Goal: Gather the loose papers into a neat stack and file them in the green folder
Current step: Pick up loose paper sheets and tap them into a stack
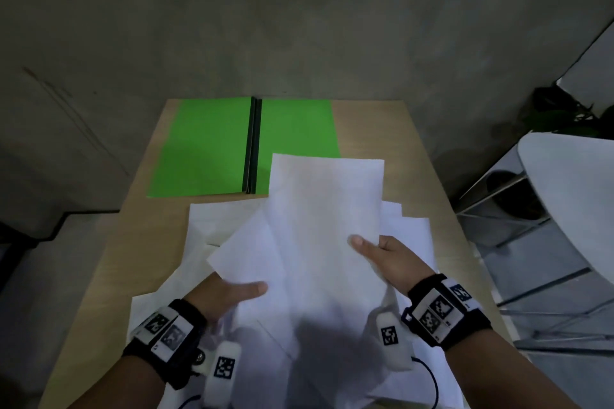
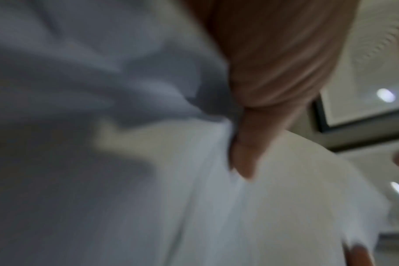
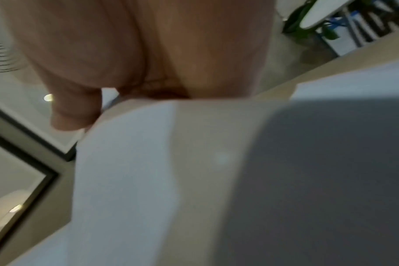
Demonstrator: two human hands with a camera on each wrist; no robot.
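Note:
A green folder (image 1: 206, 146) lies open and flat at the far end of the wooden table (image 1: 139, 236). Both hands hold a loose bundle of white papers (image 1: 325, 209) lifted above the table, its top edge covering the folder's right lower corner. My left hand (image 1: 232, 292) pinches the bundle's left side, thumb on top and fingers underneath. My right hand (image 1: 382, 252) pinches the right side the same way. More white sheets (image 1: 412, 236) lie fanned on the table beneath. The left wrist view shows a thumb (image 2: 246, 153) pressed on paper (image 2: 194, 207); the right wrist view shows paper (image 3: 130, 171) under the palm.
A bare concrete wall (image 1: 299, 26) rises right behind the table. A white round table (image 1: 571, 196) with metal legs stands close on the right, with a potted plant (image 1: 561, 116) behind it. Cables run from the wrist cameras near the table's front edge.

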